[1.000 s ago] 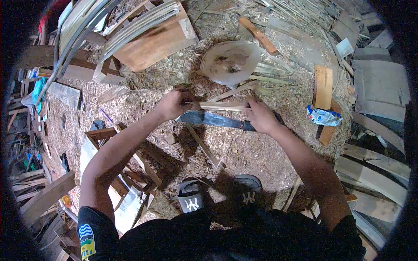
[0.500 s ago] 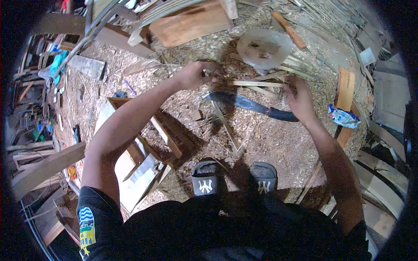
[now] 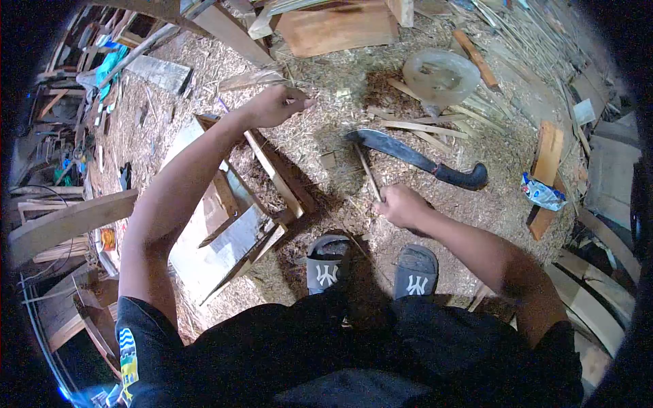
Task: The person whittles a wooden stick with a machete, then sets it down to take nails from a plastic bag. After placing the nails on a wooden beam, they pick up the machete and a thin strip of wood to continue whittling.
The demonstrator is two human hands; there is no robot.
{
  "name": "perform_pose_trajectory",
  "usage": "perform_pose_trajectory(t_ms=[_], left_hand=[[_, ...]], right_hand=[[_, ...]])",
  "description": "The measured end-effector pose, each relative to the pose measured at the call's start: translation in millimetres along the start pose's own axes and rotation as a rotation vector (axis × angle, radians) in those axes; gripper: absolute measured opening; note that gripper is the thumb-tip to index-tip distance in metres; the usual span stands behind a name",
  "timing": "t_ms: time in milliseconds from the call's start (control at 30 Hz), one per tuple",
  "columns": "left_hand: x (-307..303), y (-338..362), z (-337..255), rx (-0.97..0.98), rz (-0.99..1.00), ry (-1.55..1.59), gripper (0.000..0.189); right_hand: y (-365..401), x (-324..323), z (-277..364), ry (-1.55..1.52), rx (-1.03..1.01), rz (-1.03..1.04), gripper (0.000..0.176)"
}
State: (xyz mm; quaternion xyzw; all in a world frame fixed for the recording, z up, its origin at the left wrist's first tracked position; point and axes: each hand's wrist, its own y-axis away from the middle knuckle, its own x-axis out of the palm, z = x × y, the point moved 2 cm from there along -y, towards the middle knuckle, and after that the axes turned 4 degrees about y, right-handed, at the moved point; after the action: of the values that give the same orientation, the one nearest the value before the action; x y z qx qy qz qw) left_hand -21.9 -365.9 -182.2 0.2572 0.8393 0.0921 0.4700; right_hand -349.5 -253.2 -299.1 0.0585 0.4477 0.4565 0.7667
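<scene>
My right hand is closed round the lower end of a thin wooden stick. The stick's far end reaches the blade tip of a machete, which lies on the shavings with its dark hooked handle to the right. Over the floor at upper left, my left hand holds nothing, its thumb and fingers apart. Several thin wood strips lie just beyond the machete. Behind them stands a cloudy plastic bowl.
Left of my slippers sits a wooden frame of boards. A broad plank lies at the back. On the right, a crumpled packet rests on a wood piece. Shavings cover the ground.
My right hand has left the wood strips, come down towards my feet and taken hold of the thin stick. My left hand has moved away to the left. The view has shifted.
</scene>
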Motion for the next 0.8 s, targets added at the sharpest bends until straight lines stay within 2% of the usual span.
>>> perform_pose_trajectory(t_ms=[67,100,167,200,267,367,433,500,600,633,700,767,800], left_hand=[[-2,4,7,-0.035,0.022,0.026,0.042],[-2,6,10,-0.065,0.048,0.054,0.043],[-3,9,14,-0.105,0.074,0.096,0.043],[-2,9,14,-0.139,0.107,0.139,0.043],[0,7,12,-0.165,0.143,0.179,0.044],[3,5,2,-0.045,0.134,0.186,0.045],[6,-1,-13,0.002,0.229,0.183,0.045],[11,-3,-26,0.009,0.259,0.186,0.046],[19,-5,-51,-0.079,0.361,0.513,0.046],[21,-9,-52,-0.068,0.366,0.512,0.046],[23,-12,-51,-0.074,0.338,0.543,0.043],[24,-15,-51,-0.062,0.296,0.548,0.037],[22,-15,-50,-0.109,0.278,0.683,0.032]], right_hand=[[-3,-5,-10,-0.239,-0.018,0.071,0.029],[-2,-24,-6,-0.178,-0.048,0.152,0.028],[5,-41,-13,-0.363,-0.124,0.198,0.028],[11,-49,-14,-0.361,-0.122,0.197,0.028],[24,-60,-16,-0.743,0.020,0.404,0.027],[42,-83,-15,-0.736,0.057,0.451,0.025],[49,-95,-13,-0.684,0.054,0.439,0.022],[58,-108,-10,-0.694,0.082,0.387,0.021],[61,-110,-22,-0.755,0.079,0.329,0.024],[63,-114,-23,-0.763,0.081,0.312,0.027],[69,-121,-28,-0.730,0.112,0.290,0.030],[70,-122,-33,-0.773,0.024,0.299,0.033],[73,-124,-33,-0.773,0.022,0.297,0.033]])
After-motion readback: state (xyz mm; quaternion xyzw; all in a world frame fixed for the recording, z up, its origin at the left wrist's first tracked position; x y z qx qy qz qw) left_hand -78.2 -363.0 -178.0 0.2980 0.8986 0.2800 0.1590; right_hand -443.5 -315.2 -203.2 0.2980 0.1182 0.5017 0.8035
